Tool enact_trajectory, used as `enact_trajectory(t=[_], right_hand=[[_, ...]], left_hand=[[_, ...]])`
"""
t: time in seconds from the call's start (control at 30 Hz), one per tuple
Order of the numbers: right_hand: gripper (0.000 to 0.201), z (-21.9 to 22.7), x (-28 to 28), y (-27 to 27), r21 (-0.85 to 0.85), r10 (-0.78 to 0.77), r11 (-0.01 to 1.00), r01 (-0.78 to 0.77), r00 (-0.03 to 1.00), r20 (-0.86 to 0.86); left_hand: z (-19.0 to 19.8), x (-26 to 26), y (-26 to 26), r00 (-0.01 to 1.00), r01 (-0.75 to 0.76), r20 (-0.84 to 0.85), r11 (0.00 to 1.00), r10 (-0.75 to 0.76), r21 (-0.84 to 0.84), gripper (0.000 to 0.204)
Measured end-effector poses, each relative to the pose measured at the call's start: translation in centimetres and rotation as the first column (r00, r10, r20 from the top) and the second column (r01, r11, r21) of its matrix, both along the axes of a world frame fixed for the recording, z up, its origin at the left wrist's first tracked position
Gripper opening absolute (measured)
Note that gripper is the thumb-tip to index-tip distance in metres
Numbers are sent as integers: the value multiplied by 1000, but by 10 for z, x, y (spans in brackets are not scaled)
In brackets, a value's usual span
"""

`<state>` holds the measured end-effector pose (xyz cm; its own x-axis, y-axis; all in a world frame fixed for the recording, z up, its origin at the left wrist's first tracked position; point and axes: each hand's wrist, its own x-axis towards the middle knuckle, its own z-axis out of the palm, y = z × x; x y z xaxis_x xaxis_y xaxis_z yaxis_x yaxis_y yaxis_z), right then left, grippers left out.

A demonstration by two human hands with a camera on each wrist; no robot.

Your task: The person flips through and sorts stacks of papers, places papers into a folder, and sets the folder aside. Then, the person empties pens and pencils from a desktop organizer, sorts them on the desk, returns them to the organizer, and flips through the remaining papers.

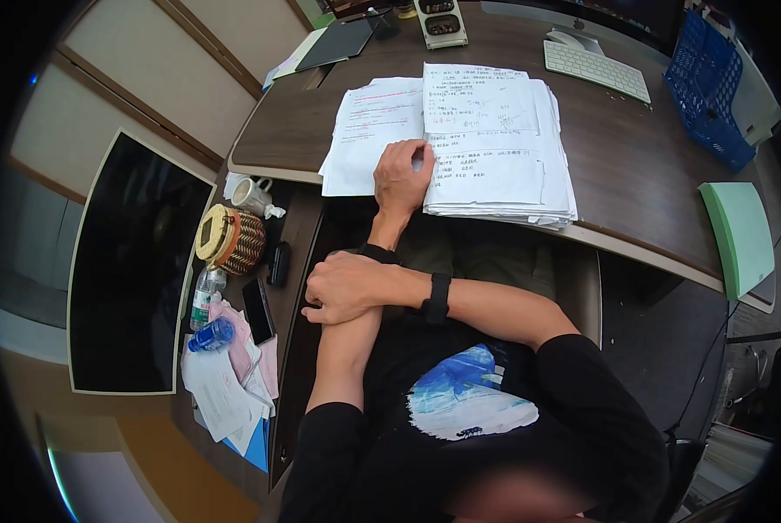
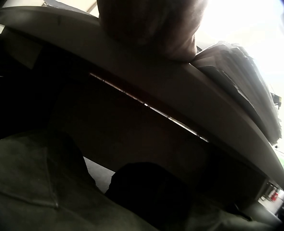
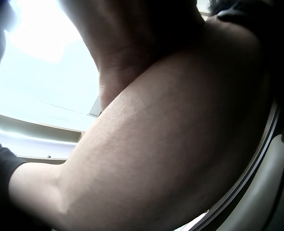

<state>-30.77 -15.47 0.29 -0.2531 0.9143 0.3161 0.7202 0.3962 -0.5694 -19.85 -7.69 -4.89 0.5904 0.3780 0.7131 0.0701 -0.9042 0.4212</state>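
Note:
My left hand (image 1: 402, 177) rests at the front edge of the desk, over the seam between loose sheets (image 1: 364, 131) and a thick stack of handwritten papers (image 1: 495, 179). Its fingers are loosely bent and hold nothing. In the left wrist view, the hand (image 2: 154, 29) overlaps the desk edge beside the stack (image 2: 245, 79). My right hand (image 1: 348, 281) lies across the left forearm (image 1: 348, 349) just below a black wristband, its fingers bent over the far side. The right wrist view shows that hand (image 3: 127, 53) against the forearm (image 3: 156, 139).
A white keyboard (image 1: 597, 71), blue basket (image 1: 713, 91) and green box (image 1: 739, 240) stand to the right. Along the left are a dark screen (image 1: 138, 270), woven basket (image 1: 238, 240), mug (image 1: 251, 196), bottle (image 1: 202, 301), phone (image 1: 257, 311) and crumpled papers (image 1: 220, 392).

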Motion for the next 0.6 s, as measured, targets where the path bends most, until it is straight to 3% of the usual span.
enact_trajectory(t=[0.6], right_hand=[[45, -4, 0, 1, 41, -18, 999, 19, 1000, -24]], left_hand=[[-1, -1, 1, 1000, -10, -27, 1000, 10, 7, 20]])
